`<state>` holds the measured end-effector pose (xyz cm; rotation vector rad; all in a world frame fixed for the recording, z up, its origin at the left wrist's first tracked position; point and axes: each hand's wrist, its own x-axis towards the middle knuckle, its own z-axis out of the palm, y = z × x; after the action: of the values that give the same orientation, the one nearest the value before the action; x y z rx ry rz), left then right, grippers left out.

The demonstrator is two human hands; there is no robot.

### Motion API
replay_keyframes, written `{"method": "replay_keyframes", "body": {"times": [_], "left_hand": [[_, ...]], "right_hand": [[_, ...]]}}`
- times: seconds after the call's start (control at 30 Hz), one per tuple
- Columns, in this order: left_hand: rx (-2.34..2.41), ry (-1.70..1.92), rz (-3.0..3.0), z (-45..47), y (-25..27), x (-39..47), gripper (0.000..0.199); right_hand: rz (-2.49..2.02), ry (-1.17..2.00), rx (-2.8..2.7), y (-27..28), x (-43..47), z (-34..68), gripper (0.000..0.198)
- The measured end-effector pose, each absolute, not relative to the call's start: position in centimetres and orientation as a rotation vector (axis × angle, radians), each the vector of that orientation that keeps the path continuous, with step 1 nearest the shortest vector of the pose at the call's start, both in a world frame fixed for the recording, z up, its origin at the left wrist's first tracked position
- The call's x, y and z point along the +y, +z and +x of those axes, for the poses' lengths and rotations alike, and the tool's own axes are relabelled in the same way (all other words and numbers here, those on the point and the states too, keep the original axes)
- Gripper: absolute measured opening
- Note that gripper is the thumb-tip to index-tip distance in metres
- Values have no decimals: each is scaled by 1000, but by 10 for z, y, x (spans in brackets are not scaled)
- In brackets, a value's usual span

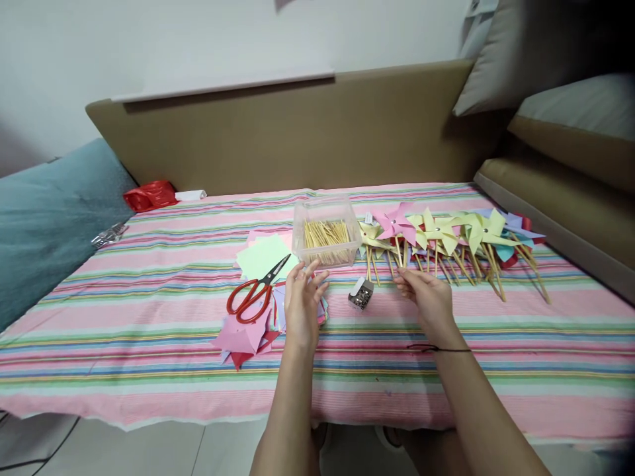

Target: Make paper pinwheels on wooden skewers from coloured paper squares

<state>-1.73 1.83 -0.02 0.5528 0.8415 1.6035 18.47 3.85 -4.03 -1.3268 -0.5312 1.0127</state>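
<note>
My right hand (426, 294) pinches the stick of a pink paper pinwheel (397, 226) near its lower end. The pinwheel stands at the left side of a row of finished-looking yellow pinwheels (437, 230). My left hand (303, 307) is raised with its fingers spread and nothing in them. Behind it lies a stack of coloured paper, partly hidden. Red-handled scissors (255, 294) rest on the paper to its left. Between my hands sits a small open box of metal pins (360, 295).
A clear plastic box (302, 228) of wooden sticks (327, 235) stands beyond my hands. Green paper sheets (262, 256) and cut pink paper (241, 335) lie at left. A red plastic bag (151, 196) is at the far left. Cushions (575, 106) border the striped cloth (163, 317).
</note>
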Motion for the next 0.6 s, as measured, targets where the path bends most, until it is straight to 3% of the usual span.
{"method": "replay_keyframes", "body": {"times": [0.6], "left_hand": [[953,1626,477,-55,-6,12,29]], "right_hand": [[-1381,985,-680,-55,64,181,35]]}}
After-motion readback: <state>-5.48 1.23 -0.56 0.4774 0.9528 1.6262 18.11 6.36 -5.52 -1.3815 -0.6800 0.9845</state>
